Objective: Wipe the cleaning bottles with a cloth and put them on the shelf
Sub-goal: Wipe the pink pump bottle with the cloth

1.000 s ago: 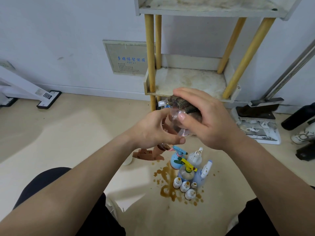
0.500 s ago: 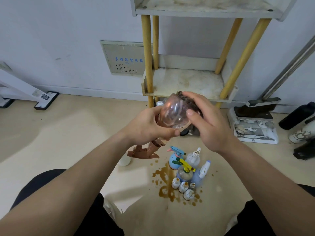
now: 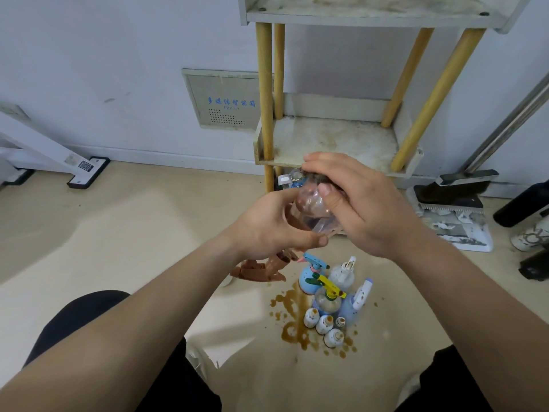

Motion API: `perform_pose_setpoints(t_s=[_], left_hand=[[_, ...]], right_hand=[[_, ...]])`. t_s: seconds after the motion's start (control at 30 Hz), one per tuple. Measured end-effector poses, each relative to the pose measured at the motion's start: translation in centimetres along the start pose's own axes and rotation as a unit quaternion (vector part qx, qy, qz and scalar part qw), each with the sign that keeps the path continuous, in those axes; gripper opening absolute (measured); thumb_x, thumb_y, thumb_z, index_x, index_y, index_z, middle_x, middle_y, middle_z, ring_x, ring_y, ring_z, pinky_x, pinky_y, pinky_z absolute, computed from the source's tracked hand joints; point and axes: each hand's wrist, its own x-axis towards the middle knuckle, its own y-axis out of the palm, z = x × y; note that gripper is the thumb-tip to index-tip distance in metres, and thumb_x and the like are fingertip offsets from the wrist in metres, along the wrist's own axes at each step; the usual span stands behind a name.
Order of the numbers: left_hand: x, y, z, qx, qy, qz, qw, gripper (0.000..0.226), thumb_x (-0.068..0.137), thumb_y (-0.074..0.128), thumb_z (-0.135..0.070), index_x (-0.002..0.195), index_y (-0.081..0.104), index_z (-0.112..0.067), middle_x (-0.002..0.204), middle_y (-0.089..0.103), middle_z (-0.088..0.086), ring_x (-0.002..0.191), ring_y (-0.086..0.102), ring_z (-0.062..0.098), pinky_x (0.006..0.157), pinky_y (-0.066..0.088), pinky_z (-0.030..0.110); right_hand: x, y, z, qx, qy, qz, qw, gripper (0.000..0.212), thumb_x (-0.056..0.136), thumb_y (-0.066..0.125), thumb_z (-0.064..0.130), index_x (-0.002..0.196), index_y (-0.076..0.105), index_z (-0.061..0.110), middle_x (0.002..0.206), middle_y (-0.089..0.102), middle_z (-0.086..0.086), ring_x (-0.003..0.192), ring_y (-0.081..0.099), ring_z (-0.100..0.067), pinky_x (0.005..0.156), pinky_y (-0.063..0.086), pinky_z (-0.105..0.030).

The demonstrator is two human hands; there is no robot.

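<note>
My left hand (image 3: 273, 230) grips a clear spray bottle (image 3: 310, 208) with a brown trigger head (image 3: 258, 270) pointing down. My right hand (image 3: 356, 203) curls over the bottle's rounded bottom and presses a dark cloth (image 3: 319, 178) against it; most of the cloth is hidden under the fingers. Both hands are in front of the lower shelf board (image 3: 335, 141) of the wooden-legged rack. On the floor below stand several more bottles (image 3: 329, 292): blue and clear sprayers and small white ones.
A brown spill (image 3: 292, 319) stains the floor around the bottle group. A dustpan with a brush (image 3: 454, 215) lies right of the rack, dark bottles (image 3: 523, 206) beyond it. A white stand foot (image 3: 86, 171) sits at left. The upper shelf (image 3: 371, 10) is above.
My right hand has slid with the cloth over the bottle's bottom, covering more of it than half a second ago. The left hand keeps its grip, and the bottle has turned slightly.
</note>
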Motion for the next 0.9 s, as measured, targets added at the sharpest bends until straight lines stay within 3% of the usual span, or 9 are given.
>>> perform_pose_setpoints(t_s=[0.07, 0.17, 0.23, 0.3, 0.47, 0.57, 0.7, 0.8, 0.9], left_hand=[[0.0, 0.0, 0.0, 0.014, 0.007, -0.004, 1.000, 0.053, 0.072, 0.091, -0.027, 0.117, 0.064, -0.020, 0.097, 0.077, 0.002, 0.088, 0.073, 0.022, 0.087, 0.058, 0.047], [0.1, 0.1, -0.2, 0.020, -0.001, 0.006, 1.000, 0.055, 0.073, 0.091, -0.024, 0.120, 0.064, -0.019, 0.099, 0.077, 0.000, 0.089, 0.074, 0.018, 0.086, 0.059, 0.044], [0.2, -0.1, 0.0, 0.024, -0.008, 0.010, 1.000, 0.056, 0.073, 0.091, -0.024, 0.121, 0.065, -0.019, 0.098, 0.077, 0.000, 0.088, 0.073, 0.017, 0.083, 0.060, 0.038], [0.3, -0.4, 0.1, 0.029, -0.012, 0.009, 0.999, 0.053, 0.072, 0.092, -0.025, 0.119, 0.066, -0.022, 0.095, 0.077, -0.003, 0.085, 0.072, 0.012, 0.077, 0.057, 0.026], [0.6, -0.9, -0.1, 0.097, -0.017, 0.017, 0.995, 0.046, 0.071, 0.091, -0.028, 0.110, 0.067, -0.026, 0.087, 0.074, -0.005, 0.076, 0.068, 0.006, 0.065, 0.051, 0.017], [0.5, -0.6, -0.2, 0.143, -0.012, 0.041, 0.989, 0.051, 0.069, 0.091, -0.035, 0.113, 0.065, -0.029, 0.089, 0.072, -0.011, 0.080, 0.066, 0.004, 0.070, 0.053, 0.021], [0.2, 0.0, -0.2, 0.159, 0.001, 0.060, 0.985, 0.040, 0.068, 0.092, -0.035, 0.093, 0.061, -0.029, 0.077, 0.065, -0.011, 0.068, 0.058, 0.002, 0.062, 0.045, 0.019], [0.1, -0.8, -0.1, 0.096, -0.028, 0.043, 0.994, 0.046, 0.071, 0.091, -0.025, 0.110, 0.067, -0.026, 0.073, 0.070, -0.012, 0.068, 0.063, 0.002, 0.066, 0.049, 0.015], [0.2, -1.6, -0.1, 0.028, -0.037, 0.023, 0.999, 0.039, 0.071, 0.091, -0.019, 0.102, 0.068, -0.022, 0.070, 0.071, -0.008, 0.065, 0.066, 0.007, 0.069, 0.049, 0.021]], right_hand=[[0.5, -0.5, -0.5, 0.049, 0.043, 0.017, 0.998, 0.038, 0.103, 0.043, 0.024, 0.137, 0.060, 0.019, 0.137, 0.060, 0.008, 0.129, 0.050, -0.002, 0.109, 0.039, -0.021], [0.5, -0.2, -1.4, 0.174, 0.150, 0.015, 0.973, 0.040, 0.099, 0.044, 0.036, 0.133, 0.063, 0.025, 0.129, 0.063, 0.016, 0.124, 0.055, 0.000, 0.107, 0.044, -0.030], [0.3, 0.4, -2.0, 0.237, 0.211, 0.008, 0.948, 0.049, 0.093, 0.047, 0.052, 0.134, 0.062, 0.029, 0.126, 0.065, 0.015, 0.120, 0.059, -0.006, 0.102, 0.048, -0.037], [-0.3, 0.9, -2.2, 0.249, 0.240, 0.010, 0.938, 0.064, 0.082, 0.049, 0.064, 0.137, 0.059, 0.032, 0.125, 0.063, 0.015, 0.119, 0.059, -0.008, 0.094, 0.049, -0.032], [-1.1, 1.3, -1.6, 0.087, 0.144, 0.016, 0.986, 0.083, 0.073, 0.065, 0.064, 0.145, 0.051, 0.023, 0.135, 0.051, 0.014, 0.123, 0.049, 0.002, 0.101, 0.039, -0.012], [-0.7, 1.2, -0.9, 0.052, 0.111, 0.025, 0.992, 0.076, 0.080, 0.058, 0.063, 0.143, 0.052, 0.020, 0.134, 0.054, 0.012, 0.122, 0.050, -0.002, 0.102, 0.042, -0.021], [-0.6, 1.3, -0.2, 0.033, 0.064, 0.061, 0.996, 0.065, 0.087, 0.051, 0.055, 0.140, 0.057, 0.017, 0.135, 0.059, 0.006, 0.127, 0.052, -0.008, 0.106, 0.045, -0.033], [-1.0, 1.4, 0.2, 0.085, 0.110, 0.001, 0.990, 0.071, 0.087, 0.057, 0.047, 0.149, 0.045, 0.016, 0.149, 0.048, 0.004, 0.137, 0.042, -0.004, 0.113, 0.035, -0.019], [-0.9, 1.3, 0.8, 0.118, 0.160, -0.038, 0.979, 0.075, 0.087, 0.062, 0.037, 0.154, 0.039, 0.015, 0.156, 0.044, 0.004, 0.143, 0.038, -0.005, 0.118, 0.033, -0.025]])
